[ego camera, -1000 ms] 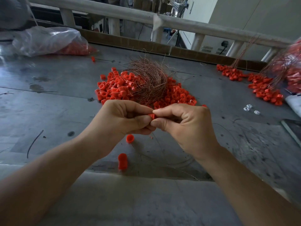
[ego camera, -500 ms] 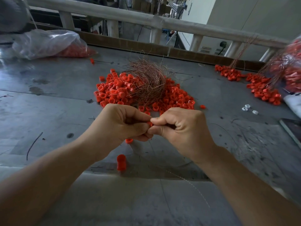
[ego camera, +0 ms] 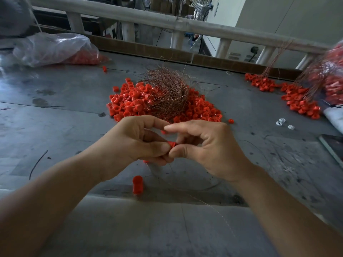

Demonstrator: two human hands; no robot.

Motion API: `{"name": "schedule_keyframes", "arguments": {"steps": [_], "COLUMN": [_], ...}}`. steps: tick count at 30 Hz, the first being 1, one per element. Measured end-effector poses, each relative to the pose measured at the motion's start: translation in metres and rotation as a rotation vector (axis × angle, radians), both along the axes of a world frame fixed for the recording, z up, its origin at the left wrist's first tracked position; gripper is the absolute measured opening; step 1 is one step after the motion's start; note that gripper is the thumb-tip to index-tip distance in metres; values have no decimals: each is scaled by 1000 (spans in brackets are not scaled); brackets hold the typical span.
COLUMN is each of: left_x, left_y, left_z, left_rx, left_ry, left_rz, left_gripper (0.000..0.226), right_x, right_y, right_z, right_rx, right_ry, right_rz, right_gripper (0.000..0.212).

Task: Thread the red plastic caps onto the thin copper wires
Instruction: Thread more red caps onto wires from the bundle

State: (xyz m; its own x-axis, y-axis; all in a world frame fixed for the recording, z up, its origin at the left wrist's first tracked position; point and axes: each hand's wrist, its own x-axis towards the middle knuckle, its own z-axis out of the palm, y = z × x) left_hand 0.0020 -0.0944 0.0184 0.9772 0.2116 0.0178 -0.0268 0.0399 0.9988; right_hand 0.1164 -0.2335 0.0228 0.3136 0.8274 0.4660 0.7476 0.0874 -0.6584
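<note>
A red cap (ego camera: pixel 172 144) sits pinched between the thumb and fingers of my left hand (ego camera: pixel 137 140), and the thumb of my right hand (ego camera: pixel 207 145) presses against it too. My right index finger sticks out straight above the cap. A thin copper wire (ego camera: pixel 209 205) trails from under my hands toward the near table edge. Beyond my hands lies a big pile of red caps (ego camera: pixel 130 102) with a tangled bundle of copper wires (ego camera: pixel 168 89) on top. A short stack of red caps (ego camera: pixel 137 184) stands on the table below my left hand.
A clear plastic bag of caps (ego camera: pixel 55 49) lies at the far left. Caps strung on wires (ego camera: pixel 298 101) spread at the far right beside another bag (ego camera: pixel 334 76). Small white parts (ego camera: pixel 284 125) lie right of the pile. A railing (ego camera: pixel 167 21) borders the grey table (ego camera: pixel 55 108).
My right index finger has lifted and straightened, so the pinched cap now shows between my thumbs. Both hands sit slightly lower in view than a second ago.
</note>
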Motion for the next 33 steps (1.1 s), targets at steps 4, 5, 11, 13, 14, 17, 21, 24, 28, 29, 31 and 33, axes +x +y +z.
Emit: {"name": "schedule_keyframes", "arguments": {"steps": [4,5,11,13,14,17,21,24,28,29,31,33], "left_x": [-1,-1,1,1,1,-1,-3,-2,-1,-1,-1,0], "left_y": [1,1,-11,-14,-14,-14,-17,-16,-13,-12,-10,-7], "left_z": [1,1,0,-1,-1,-1,0,2,5,5,5,6], "left_rx": [-47,-67,73,72,67,51,45,30,-36,-47,-39,-60], "left_ry": [35,23,-53,-76,-90,-119,-109,-94,-66,-60,-56,-81], "left_rz": [-75,-93,-48,-41,-43,-43,-50,-43,-23,-13,8,7], "left_gripper": [48,47,59,60,60,56,55,54,51,49,47,47], "right_x": [2,3,1,-1,-3,-8,-11,-9,-6,-6,-6,-4], "right_y": [0,0,0,0,0,0,-1,0,0,0,1,1], "right_z": [3,3,0,0,0,0,0,1,2,2,2,2], "right_rx": [-98,-93,-118,-123,-120,-105,-98,-95,-35,-19,2,-26], "right_ry": [-117,-139,-227,-223,-219,-210,-214,-194,-103,-77,-39,41], "right_rz": [93,90,39,37,34,7,8,-6,-4,-1,-1,1], "right_gripper": [22,19,5,3,3,5,4,6,12,14,19,30]}}
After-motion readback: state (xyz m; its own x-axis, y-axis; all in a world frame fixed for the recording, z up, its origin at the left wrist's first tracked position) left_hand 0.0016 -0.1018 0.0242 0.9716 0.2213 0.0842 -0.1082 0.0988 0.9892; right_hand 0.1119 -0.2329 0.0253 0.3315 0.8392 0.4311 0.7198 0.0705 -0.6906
